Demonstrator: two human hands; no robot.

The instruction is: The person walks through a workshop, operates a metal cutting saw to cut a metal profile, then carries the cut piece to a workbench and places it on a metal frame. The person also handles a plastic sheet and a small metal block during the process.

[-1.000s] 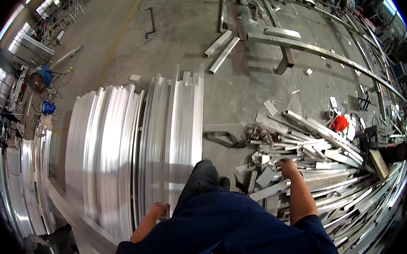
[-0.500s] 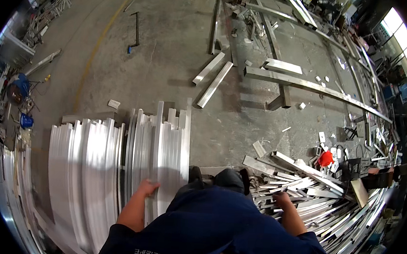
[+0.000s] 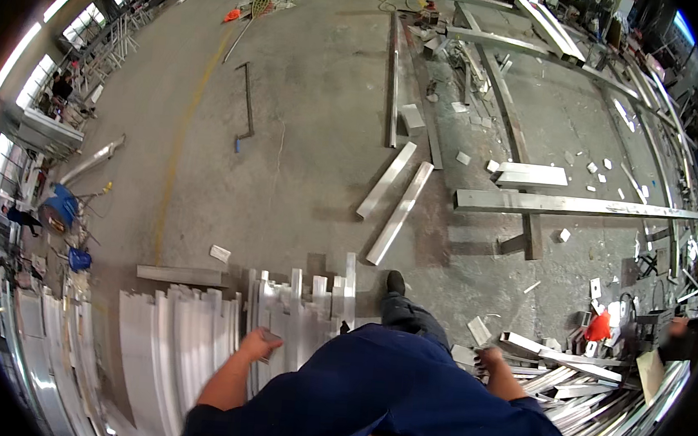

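Note:
My left hand [image 3: 258, 345] hangs over the stack of bright metal profiles [image 3: 296, 316], its fingers curled. A small greyish patch shows at its fingertips, too small to name. My right hand [image 3: 494, 362] is held low on the other side, beside the heap of metal strips [image 3: 566, 381]. Its fingers look bent and dark at the tips; what they hold, if anything, I cannot make out. A wider stack of silvery profiles [image 3: 164, 330] lies left of the first one.
Two short square tubes [image 3: 398, 214] lie on the concrete ahead. A long square beam [image 3: 563, 205] rests across other beams at right. A cranked rod [image 3: 249, 108] lies farther off. By the heap is a red object [image 3: 599, 326]; at left stands a blue machine [image 3: 59, 207].
My view has shifted, and the stacks and floor pieces sit lower in it. One foot now shows stepped forward. Both hands stay at my sides, the left still over the profiles.

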